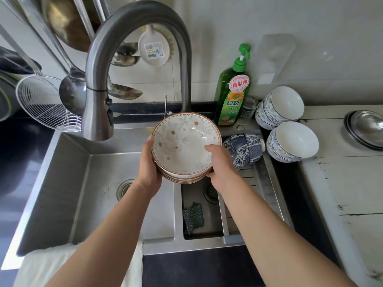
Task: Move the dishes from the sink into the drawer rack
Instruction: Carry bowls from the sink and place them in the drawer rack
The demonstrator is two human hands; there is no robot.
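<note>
Above the sink (62,183), at its 1 o'clock corner, your left hand (148,170) and right hand (220,164) clamp the stack of floral dishes (184,146) from 9 and 3 o'clock, fingers curled around its rims.

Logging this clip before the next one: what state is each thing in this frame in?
Stack of floral bowls: nested upright, held above the sink.
Left hand: grip on the stack's left side.
Right hand: grip on its right rim.
Faucet: no water running.
Blue patterned bowls: stacked, lying sideways.
White bowls: nested, tilted on the counter.
Soap bottle: upright.
Scrubber: in the small basin.
</note>
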